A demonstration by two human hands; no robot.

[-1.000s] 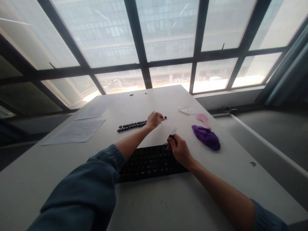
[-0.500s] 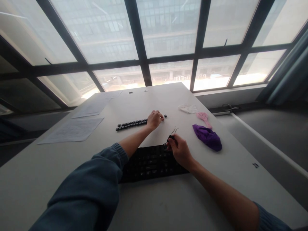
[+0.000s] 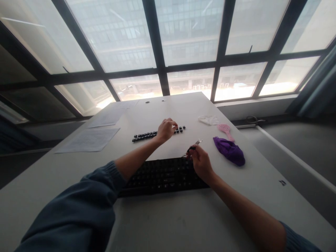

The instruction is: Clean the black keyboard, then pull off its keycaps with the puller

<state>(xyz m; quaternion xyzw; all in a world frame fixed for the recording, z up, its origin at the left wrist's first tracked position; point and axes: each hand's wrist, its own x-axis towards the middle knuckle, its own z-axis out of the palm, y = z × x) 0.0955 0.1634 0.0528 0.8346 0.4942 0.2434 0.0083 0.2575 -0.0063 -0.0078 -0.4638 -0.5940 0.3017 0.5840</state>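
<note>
My left hand point(image 3: 166, 130) is over a double row of loose black keycaps point(image 3: 144, 135) on the white table point(image 3: 168, 109). Its thumb and index finger are curved and apart, close to the keycaps point(image 3: 180, 130) at the right end; the hand hides the middle of the row. My right hand point(image 3: 201, 161) is closed around a keycap puller point(image 3: 192, 148), whose thin metal wires stick out past the fingers. Below that hand lies a black keyboard point(image 3: 164, 176), its left part partly covered by my left forearm.
On the right lie a purple cloth pouch point(image 3: 229, 151), a pink hairbrush point(image 3: 224, 128) and a crumpled clear plastic bag point(image 3: 208, 120). Printed papers point(image 3: 88, 140) are on the left. A small dark item point(image 3: 282, 182) sits near the right table edge. Windows stand behind the table.
My left hand has drawn back leftward along the row, uncovering keycaps at its right end. My right hand has turned the puller, so its wires point more to the right. The view has shifted slightly.
</note>
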